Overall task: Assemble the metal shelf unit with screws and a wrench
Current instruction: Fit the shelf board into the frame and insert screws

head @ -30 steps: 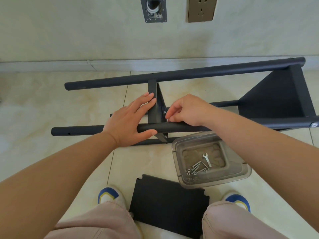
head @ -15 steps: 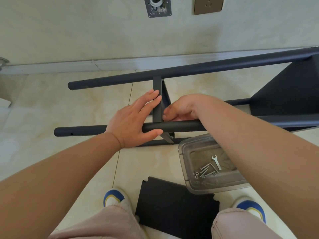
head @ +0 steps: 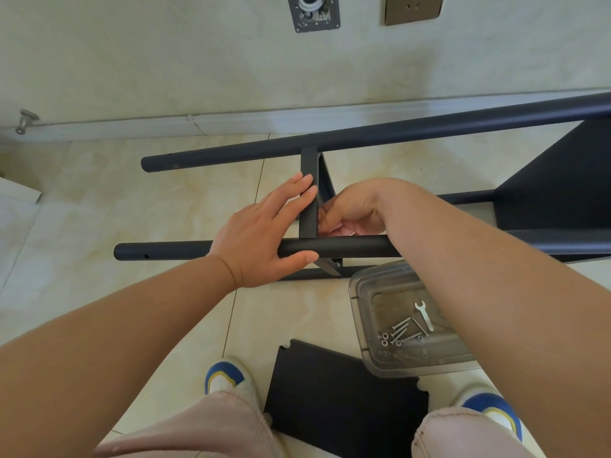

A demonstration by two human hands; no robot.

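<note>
The dark metal shelf frame lies on its side on the tiled floor, with a near pole and a far pole. A narrow shelf panel stands on edge between them. My left hand lies over the near pole with straight fingers pressed against that panel's left face and the thumb under the pole. My right hand reaches in on the panel's right side, fingers curled at the joint with the near pole; what they hold is hidden. A small wrench and several screws lie in a clear plastic box.
A fitted shelf panel fills the frame at the right. A loose black panel lies on the floor between my shoes. The wall and baseboard run close behind the far pole, with a door stopper at the left.
My right hand has moved from the top of the near pole down behind the panel's right face. The left hand stays pressed on the panel and pole. The camera has tilted slightly.
</note>
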